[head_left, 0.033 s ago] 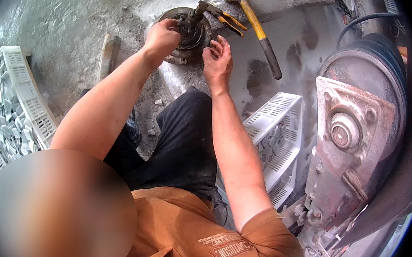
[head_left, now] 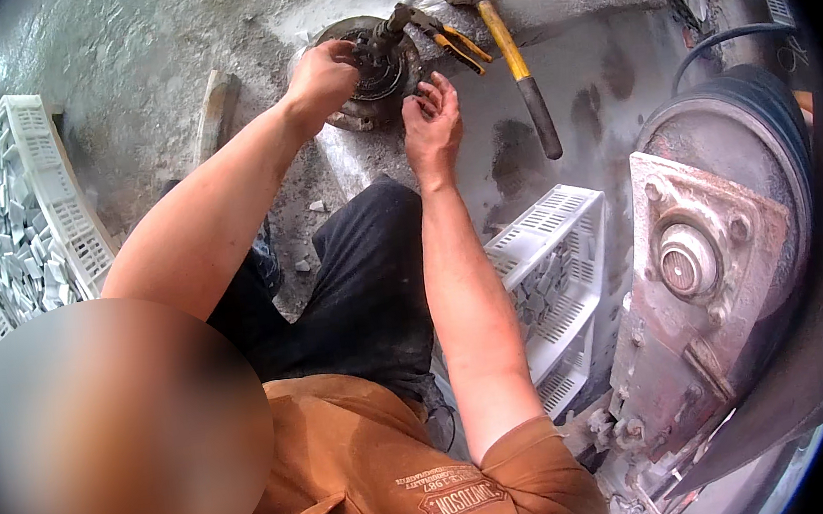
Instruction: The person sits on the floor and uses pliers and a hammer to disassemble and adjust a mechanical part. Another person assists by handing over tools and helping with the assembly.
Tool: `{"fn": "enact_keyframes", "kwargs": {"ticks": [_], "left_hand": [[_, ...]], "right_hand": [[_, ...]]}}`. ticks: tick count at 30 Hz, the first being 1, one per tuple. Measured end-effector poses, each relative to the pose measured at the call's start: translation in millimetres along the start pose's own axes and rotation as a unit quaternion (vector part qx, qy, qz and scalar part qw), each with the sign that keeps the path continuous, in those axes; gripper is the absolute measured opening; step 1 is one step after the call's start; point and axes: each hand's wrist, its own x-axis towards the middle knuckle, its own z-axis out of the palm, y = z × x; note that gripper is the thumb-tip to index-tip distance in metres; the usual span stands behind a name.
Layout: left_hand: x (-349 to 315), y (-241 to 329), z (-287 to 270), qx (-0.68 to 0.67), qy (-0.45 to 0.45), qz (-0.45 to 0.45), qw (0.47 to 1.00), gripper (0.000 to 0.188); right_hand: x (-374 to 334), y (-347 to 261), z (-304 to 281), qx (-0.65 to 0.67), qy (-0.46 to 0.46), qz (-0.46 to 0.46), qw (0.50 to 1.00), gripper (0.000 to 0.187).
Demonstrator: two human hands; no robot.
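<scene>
A round, greasy dark metal wheel part lies on the dusty floor beyond my knees, a stubby metal shaft sticking up from its middle. My left hand reaches over its left side, fingers bent down and closed at the inner ring; the fingertips and anything in them are hidden. Beside the lower right rim is my right hand, palm turned up, fingers loosely curled and apart, with nothing visible in it. Pliers with orange-yellow handles rest against the shaft's right side. Further right lies a hammer with a yellow and black handle.
White slotted crates with small pale pieces stand at the left, and more crates are by my right forearm. A large machine with a rusty plate fills the right. A wood block lies left of the wheel part.
</scene>
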Motion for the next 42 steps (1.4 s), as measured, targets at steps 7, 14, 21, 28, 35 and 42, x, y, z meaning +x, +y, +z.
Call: {"fn": "enact_keyframes", "kwargs": {"ticks": [7,14,21,28,35,42], "left_hand": [[-13.2,17.1,-2.8,-0.018,-0.004,-0.026,0.999,0.056],[-48.5,68.4,-13.6,-0.189,0.068,-0.039,0.979,0.052],[-48.3,40.5,-5.8,-0.16,0.021,-0.025,0.987,0.053],[-30.0,11.2,1.5,-0.074,0.016,0.005,0.997,0.057],[-29.5,12.1,4.8,0.01,0.026,-0.013,1.0,0.058],[-32.0,18.8,8.3,-0.026,-0.023,-0.02,0.999,0.059]], "right_hand": [[-2.6,-9.2,0.3,-0.071,-0.016,0.015,0.997,0.053],[-6.4,6.9,9.2,-0.082,0.026,0.013,0.996,0.05],[-13.0,5.5,24.9,-0.074,0.094,-0.009,0.993,0.047],[-17.6,-1.5,20.6,-0.084,0.095,-0.042,0.991,0.041],[-18.4,-15.0,22.1,-0.062,0.05,-0.044,0.996,0.041],[2.6,-18.3,27.0,-0.015,-0.039,-0.078,0.996,0.049]]}}
